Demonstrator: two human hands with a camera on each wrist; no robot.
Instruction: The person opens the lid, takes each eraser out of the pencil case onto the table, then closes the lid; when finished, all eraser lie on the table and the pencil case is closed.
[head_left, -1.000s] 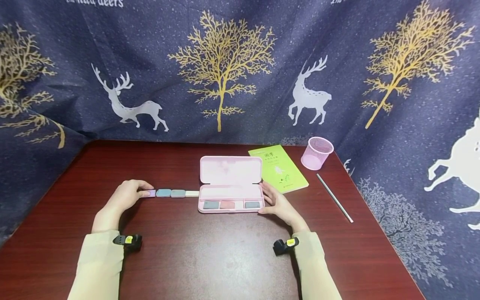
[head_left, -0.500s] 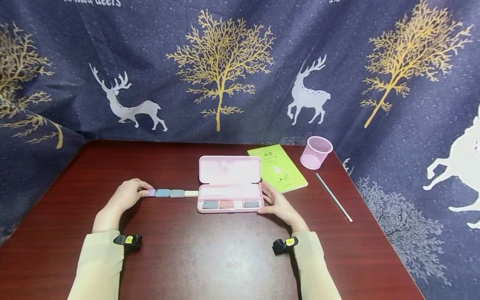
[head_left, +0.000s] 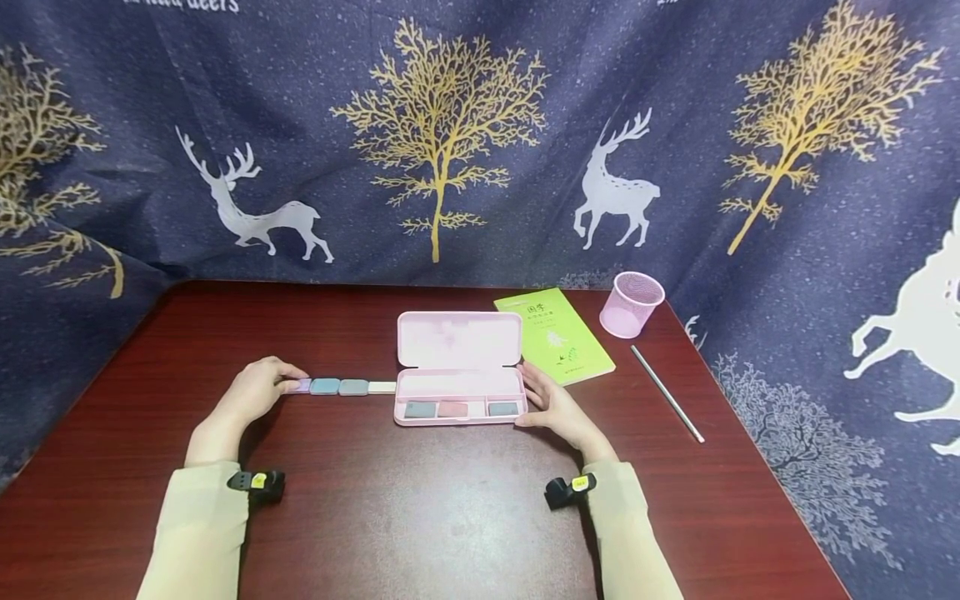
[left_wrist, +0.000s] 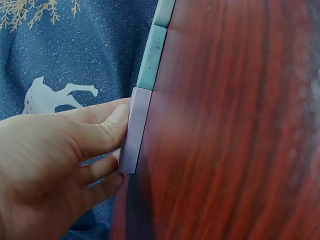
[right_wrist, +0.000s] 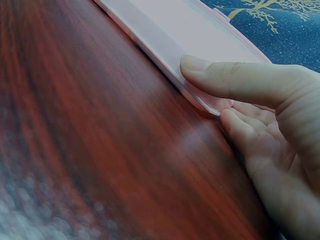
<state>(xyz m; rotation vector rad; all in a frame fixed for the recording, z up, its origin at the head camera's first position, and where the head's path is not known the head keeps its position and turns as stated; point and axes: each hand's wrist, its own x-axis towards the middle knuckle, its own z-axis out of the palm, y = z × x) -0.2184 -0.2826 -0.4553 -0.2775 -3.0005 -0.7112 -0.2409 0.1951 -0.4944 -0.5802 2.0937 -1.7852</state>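
Your left hand (head_left: 253, 390) pinches the pale purple rectangular block (head_left: 303, 386), left of centre in the head view; your right hand (head_left: 558, 414), thumb and fingers parted, holds the open pink plastic case (head_left: 461, 382) mid-frame by its right end.

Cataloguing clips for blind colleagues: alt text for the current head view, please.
A person's left hand pinches a purple block ending a four-block row beside an open pink case, whose right end the right hand holds. A green book, pink cup and pencil sit on the right of the table.
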